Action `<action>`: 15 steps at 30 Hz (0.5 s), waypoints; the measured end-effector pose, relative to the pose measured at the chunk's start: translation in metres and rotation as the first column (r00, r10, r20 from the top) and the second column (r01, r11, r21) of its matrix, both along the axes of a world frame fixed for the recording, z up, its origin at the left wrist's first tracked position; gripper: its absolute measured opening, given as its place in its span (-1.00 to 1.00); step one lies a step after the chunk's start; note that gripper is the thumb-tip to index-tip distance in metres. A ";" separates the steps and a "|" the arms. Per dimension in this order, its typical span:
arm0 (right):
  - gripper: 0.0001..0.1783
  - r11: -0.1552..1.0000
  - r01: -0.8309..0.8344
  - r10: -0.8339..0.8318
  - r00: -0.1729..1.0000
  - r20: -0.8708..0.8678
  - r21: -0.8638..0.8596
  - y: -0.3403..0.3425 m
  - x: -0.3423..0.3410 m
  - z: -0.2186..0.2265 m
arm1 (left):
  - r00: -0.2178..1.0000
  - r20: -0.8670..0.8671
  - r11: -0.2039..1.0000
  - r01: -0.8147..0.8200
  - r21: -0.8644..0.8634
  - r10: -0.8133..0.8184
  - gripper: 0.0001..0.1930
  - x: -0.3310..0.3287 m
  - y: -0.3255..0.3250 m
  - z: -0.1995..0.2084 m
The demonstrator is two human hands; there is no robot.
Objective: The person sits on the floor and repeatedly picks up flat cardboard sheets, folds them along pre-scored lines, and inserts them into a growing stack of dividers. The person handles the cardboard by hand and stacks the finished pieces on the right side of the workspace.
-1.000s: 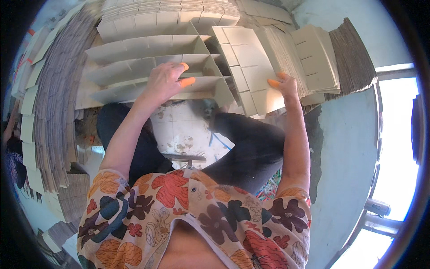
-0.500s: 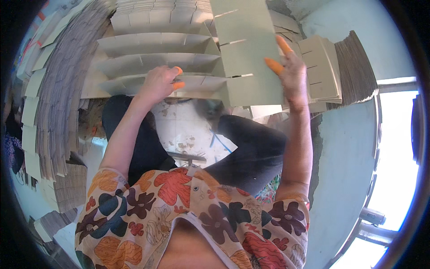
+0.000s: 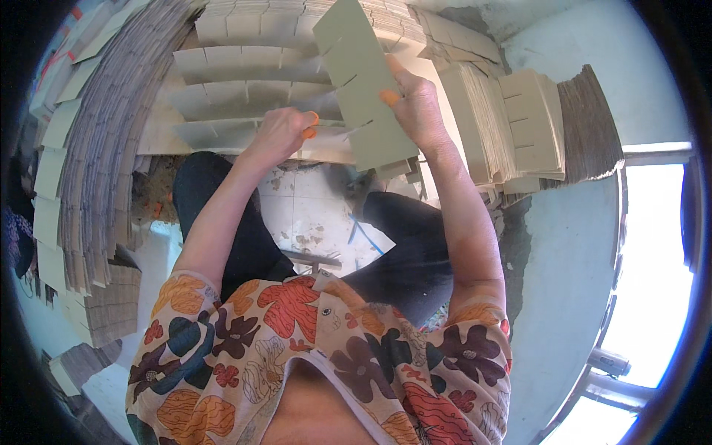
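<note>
- Right hand [image 3: 421, 111]: orange-tipped thumb and finger pinch the right-hand edge of a slotted panel [image 3: 362, 89].
- Slotted panel: raised and slanting over the bench [image 3: 157, 137], its lower end near the front edge; several narrow slits cut in it.
- Left hand [image 3: 279, 137]: at the bench's front edge, beside the nearest strip [image 3: 215, 133]. Orange-covered tips drawn close together; cannot tell whether they pinch the strip.
- Two more strips, a middle strip [image 3: 222, 101] and a far strip [image 3: 245, 68], stand on edge behind it, roughly parallel to the front edge (all three slit along the top).
- Toward the back edge: slotted stack [image 3: 256, 31].
- By the right edge: pale stack [image 3: 475, 122], then slit sheets [image 3: 532, 122], then brown stack [image 3: 591, 122].
- Beyond the left edge: long rows of grey-brown stacked board [image 3: 111, 141].
- Below the front edge: tiled floor [image 3: 297, 215], blue strap [image 3: 368, 236] lying on it.
</note>
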State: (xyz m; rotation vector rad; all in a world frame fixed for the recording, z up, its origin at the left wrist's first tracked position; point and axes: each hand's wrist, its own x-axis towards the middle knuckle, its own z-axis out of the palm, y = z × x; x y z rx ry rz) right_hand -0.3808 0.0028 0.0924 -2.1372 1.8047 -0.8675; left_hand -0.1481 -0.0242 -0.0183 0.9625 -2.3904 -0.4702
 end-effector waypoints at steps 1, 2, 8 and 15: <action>-0.50 1.000 -0.008 0.008 1.000 -0.006 0.008 -0.002 0.000 0.001 | 1.000 -0.013 1.000 0.007 -0.008 -0.007 -0.84 0.001 -0.002 -0.004; -0.51 1.000 -0.011 0.012 1.000 -0.012 0.016 -0.003 0.000 0.003 | 1.000 -0.009 1.000 0.003 0.003 -0.003 -0.84 0.001 -0.002 -0.003; -0.52 0.998 0.029 -0.036 0.991 0.127 0.049 -0.002 0.004 -0.001 | 1.000 -0.004 1.000 -0.010 0.019 0.010 -0.84 -0.001 -0.007 -0.009; -0.59 0.994 -0.088 0.088 0.996 0.012 0.065 -0.010 0.009 -0.030 | 0.999 -0.050 1.000 0.007 -0.007 -0.007 -0.88 -0.005 -0.005 0.000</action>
